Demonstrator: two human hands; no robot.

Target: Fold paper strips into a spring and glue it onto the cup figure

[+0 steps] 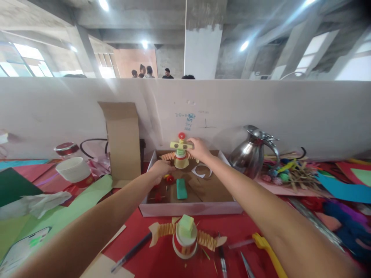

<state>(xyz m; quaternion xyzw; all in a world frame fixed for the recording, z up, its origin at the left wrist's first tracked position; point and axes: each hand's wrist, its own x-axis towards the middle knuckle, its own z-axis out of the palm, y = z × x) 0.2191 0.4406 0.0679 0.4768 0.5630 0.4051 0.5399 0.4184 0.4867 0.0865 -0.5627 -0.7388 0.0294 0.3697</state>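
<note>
Risk of toppling: your right hand (pixel 199 148) pinches the paper figure's (pixel 181 153) crossbar at the box's (pixel 189 209) far edge, while your left hand (pixel 160 169), curled with its grip unclear, crowds its base.

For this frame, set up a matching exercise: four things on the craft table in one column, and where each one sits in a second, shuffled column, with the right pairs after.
Things:
1. steel jug
2. white cup
3. green block
4. yellow-handled tool

Places:
A. on the brown floor of the shallow box
B. right of the box, by the partition wall
C. left of the upright cardboard flap
D. on the red sheet in front, under the right forearm

Pairs: 1-B, 2-C, 3-A, 4-D
</note>
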